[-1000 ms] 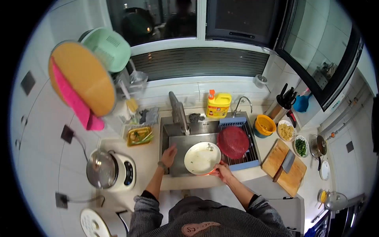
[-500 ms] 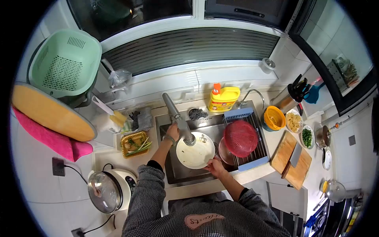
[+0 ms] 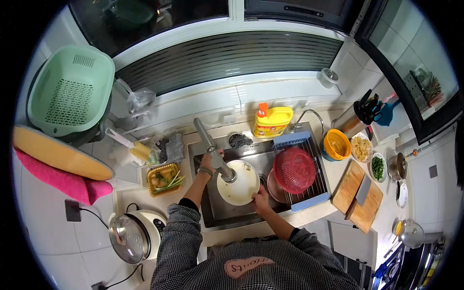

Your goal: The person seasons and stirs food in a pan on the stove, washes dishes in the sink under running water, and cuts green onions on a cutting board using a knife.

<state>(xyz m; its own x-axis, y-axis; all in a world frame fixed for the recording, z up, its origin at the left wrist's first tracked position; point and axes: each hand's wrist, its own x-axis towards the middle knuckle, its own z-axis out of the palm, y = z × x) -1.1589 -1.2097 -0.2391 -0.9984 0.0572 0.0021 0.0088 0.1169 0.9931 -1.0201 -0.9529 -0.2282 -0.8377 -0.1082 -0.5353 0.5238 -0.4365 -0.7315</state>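
In the head view a white dish (image 3: pixel 237 191) with dark marks near its rim is over the left part of the steel sink (image 3: pixel 212 215). My right hand (image 3: pixel 261 199) pinches the dish's right rim. The grey faucet (image 3: pixel 207 137) reaches over the dish, its spout covering part of the rim. My left hand (image 3: pixel 209 163) is at the faucet's body, with fingers showing on both sides of it; part of the hand is hidden behind the metal. Right of the dish, a red colander (image 3: pixel 295 170) sits on a drying rack (image 3: pixel 309 198) across the sink, partly over a pinkish bowl (image 3: pixel 275 189).
Behind the sink stands a yellow detergent jug (image 3: pixel 272 123). On the right are an orange basket (image 3: pixel 337 144), a cutting board (image 3: pixel 350 186) with a cleaver (image 3: pixel 362 191), and plates of food. A gold basket of vegetables (image 3: pixel 164 179) and an electric cooker (image 3: pixel 137 234) are on the left.
The dish has tilted and looks narrower, still in my right hand. My left hand has shifted slightly around the faucet, more fingers showing on its right side. The head view has turned a little.
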